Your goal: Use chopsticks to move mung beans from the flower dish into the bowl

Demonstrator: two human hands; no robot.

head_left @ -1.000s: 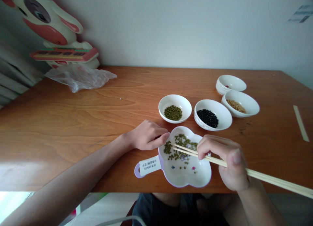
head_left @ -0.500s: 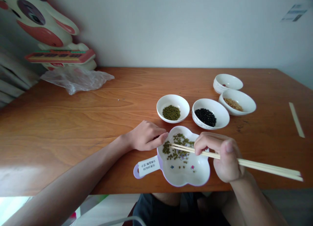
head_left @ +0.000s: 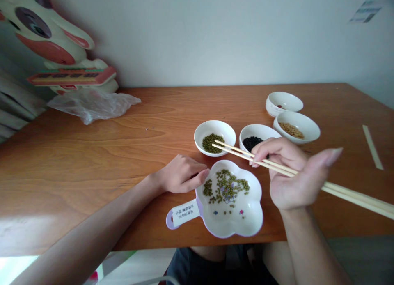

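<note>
My right hand [head_left: 294, 178] is closed around a pair of light wooden chopsticks [head_left: 234, 150], thumb sticking out to the right. Their tips are apart, over the white bowl [head_left: 227, 131] of green mung beans [head_left: 209, 143]; I cannot make out a bean between them. Below lies a white flower-shaped dish [head_left: 246, 221] with a purple rim and a labelled handle, holding scattered mung beans [head_left: 227, 184]. My left hand [head_left: 184, 174] pinches the dish's upper left rim, fingers curled. Behind my right hand, a bowl [head_left: 267, 131] of black beans [head_left: 250, 142] is partly hidden.
At the back right stand a bowl [head_left: 310, 127] of tan beans and another bowl [head_left: 289, 100] with a few reddish bits. A pale strip [head_left: 372, 147] lies at far right. A plastic bag [head_left: 95, 106] and a cow-shaped toy keyboard [head_left: 74, 75] occupy the back left.
My right hand has lifted the chopsticks from the dish up to the mung bean bowl, and their tips have spread slightly. My left hand stays at the dish's rim.
</note>
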